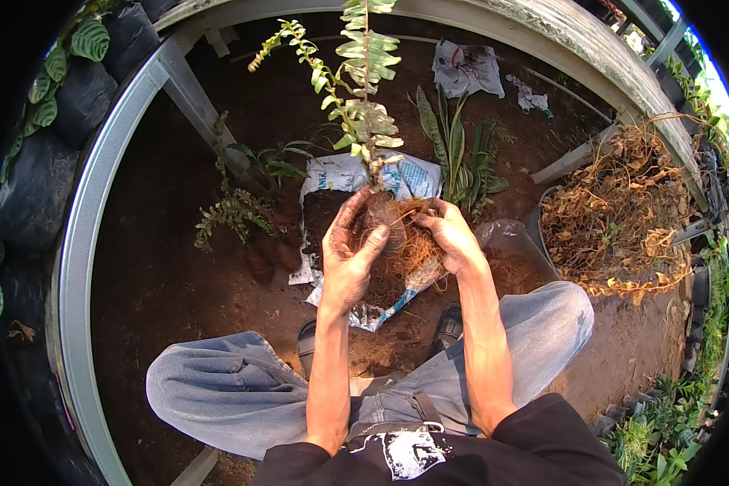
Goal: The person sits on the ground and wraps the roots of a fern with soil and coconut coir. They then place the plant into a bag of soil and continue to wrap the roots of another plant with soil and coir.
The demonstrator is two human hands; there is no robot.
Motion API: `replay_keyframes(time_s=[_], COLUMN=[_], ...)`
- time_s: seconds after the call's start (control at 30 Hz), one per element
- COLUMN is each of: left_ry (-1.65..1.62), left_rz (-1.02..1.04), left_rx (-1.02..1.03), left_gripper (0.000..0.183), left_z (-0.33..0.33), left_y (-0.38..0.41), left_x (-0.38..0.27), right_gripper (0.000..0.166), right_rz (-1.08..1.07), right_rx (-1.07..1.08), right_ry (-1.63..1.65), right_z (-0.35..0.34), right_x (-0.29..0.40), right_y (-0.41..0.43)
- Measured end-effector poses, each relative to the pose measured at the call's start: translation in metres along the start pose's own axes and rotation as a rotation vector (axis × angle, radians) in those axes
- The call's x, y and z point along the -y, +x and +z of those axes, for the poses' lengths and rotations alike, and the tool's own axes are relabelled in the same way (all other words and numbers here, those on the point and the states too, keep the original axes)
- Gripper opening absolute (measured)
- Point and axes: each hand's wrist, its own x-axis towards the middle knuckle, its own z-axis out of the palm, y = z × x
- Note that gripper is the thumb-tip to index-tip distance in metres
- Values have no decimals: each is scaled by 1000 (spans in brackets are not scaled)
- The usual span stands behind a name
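Note:
My left hand [352, 255] is curled around the root ball [384, 226] of a fern [367, 115], whose fronds rise upright above the hands. My right hand [452, 234] pinches loose brown coconut fibre [422, 243] against the right side of the roots. Soil darkens the fingers of my left hand. Beneath both hands lies an opened white sack with blue print [334, 173], bearing dark soil [319, 212].
Beyond the sack stand a snake plant [452, 140] and small leafy plants [237, 212]. At right, a container holds dried vines [613, 212], beside a bag of fibre [513, 267]. A metal frame [76, 243] curves around the left and top. Plastic scraps [467, 70] lie farther off.

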Motion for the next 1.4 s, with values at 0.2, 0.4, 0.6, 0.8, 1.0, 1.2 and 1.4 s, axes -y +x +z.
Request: replay_keyframes(time_s=[0.2,0.4,0.6,0.8,1.0,1.2,1.4], left_ry=[17,168,190,127,132,234,623], left_rz=[3,40,122,93,34,240,315], left_rx=[19,69,39,-90,-83,-151,-103], left_gripper=[52,51,46,42,41,38,26], left_z=[3,11,15,16,8,18,5], left_y=[0,3,7,8,10,6,9], left_x=[5,18,40,30,11,17,21], right_gripper=[27,30,30,33,38,43,44], right_rz=[45,156,73,-55,-92,-287,-300], right_rx=[79,215,189,195,271,169,52], right_ry=[263,709,793,487,678,540,472], right_z=[14,-4,-12,7,3,16,25], right_x=[4,9,1,14,7,-19,-19], right_y=[-4,-13,-16,-32,-33,-26,-24])
